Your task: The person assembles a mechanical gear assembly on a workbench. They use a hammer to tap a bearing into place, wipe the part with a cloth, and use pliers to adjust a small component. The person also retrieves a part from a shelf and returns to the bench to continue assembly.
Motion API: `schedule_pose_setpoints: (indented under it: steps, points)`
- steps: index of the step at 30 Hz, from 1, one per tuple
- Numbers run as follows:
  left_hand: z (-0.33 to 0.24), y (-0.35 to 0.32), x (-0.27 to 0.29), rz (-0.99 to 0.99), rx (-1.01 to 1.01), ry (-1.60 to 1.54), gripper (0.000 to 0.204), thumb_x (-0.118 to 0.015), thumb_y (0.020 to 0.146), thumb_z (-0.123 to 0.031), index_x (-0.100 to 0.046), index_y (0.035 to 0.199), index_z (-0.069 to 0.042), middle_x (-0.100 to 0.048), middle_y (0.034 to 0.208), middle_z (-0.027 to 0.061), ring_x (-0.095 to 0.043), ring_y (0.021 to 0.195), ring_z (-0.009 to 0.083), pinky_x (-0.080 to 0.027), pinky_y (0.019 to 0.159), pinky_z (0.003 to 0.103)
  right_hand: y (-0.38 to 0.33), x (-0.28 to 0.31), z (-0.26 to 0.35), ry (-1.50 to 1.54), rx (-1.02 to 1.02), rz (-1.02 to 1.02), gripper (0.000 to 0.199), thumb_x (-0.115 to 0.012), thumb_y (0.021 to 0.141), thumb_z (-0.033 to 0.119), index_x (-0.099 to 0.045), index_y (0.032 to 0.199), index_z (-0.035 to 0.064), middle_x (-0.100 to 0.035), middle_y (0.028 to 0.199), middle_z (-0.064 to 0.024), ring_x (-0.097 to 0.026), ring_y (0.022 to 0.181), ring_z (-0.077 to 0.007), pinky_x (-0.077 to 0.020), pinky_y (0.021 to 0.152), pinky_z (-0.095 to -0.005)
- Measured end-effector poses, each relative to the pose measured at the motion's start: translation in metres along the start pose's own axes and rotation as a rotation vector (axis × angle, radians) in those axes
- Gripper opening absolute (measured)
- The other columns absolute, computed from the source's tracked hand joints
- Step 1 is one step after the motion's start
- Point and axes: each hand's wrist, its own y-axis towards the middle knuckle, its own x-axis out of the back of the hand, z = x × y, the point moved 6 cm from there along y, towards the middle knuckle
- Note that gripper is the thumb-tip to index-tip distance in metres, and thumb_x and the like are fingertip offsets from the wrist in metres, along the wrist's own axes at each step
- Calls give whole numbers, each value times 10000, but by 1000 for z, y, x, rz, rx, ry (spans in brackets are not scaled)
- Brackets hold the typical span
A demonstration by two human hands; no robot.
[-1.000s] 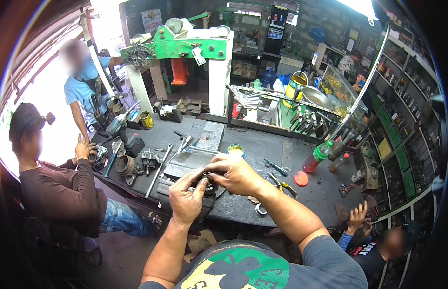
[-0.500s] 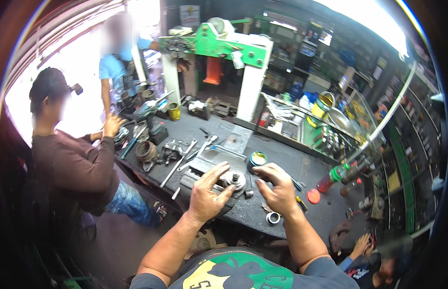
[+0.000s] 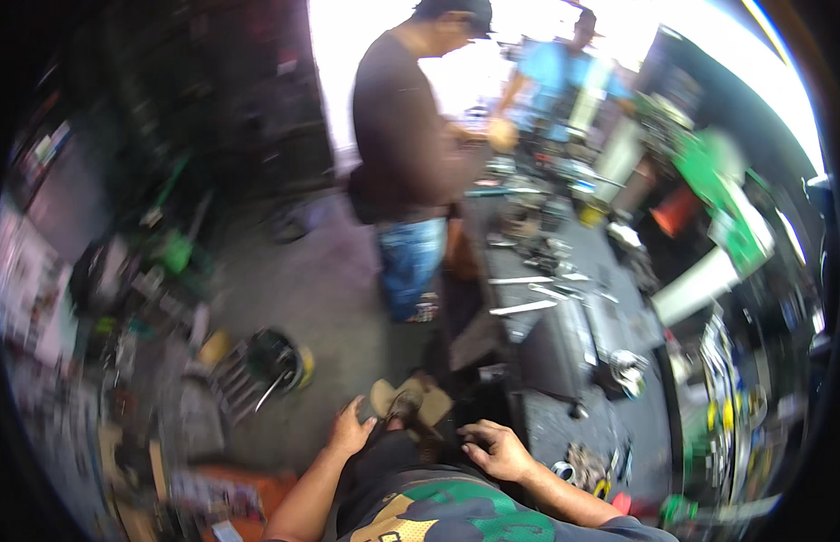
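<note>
While hands (image 3: 497, 452) hover, open floor (image 3: 320, 303) borders bench (image 3: 650, 429).

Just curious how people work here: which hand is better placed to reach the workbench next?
Probably the person's own right hand: it is nearer the dark workbench, which lies to the right. The left hand is farther away from it.

A wide opening (image 3: 340, 81) glares white at the upper center; grey floor (image 3: 284, 271) spreads left of center; 1 dark counter (image 3: 650, 429) runs down right of center.
</note>
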Motion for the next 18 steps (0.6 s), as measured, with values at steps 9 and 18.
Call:
schedule_pose_setpoints:
  steps: [9, 18]
  points:
    - [337, -530, -8, -114, 1672, -26, 565, -701, 1045, -380, -707, 1494, -37, -685, 1562, 207, -671, 1425, 378, -540, 1183, 487, 53, -156, -115, -540, -61, 727, 576, -829, 971, 296, -709, 1453, 2, -786, 1328, -255, -776, 1229, -392, -618, 1077, -448]
    - [283, -580, -144, 95, 1492, -373, 484, -757, 1015, -480, -819, 1302, -95, -777, 1357, 184, -740, 1271, 350, -592, 1068, 492, 150, -225, -249, -1036, -71, 1086, 607, -739, 1020, 451, -689, 1491, 70, -755, 1446, -180, -692, 1373, -380, -557, 1163, -480]
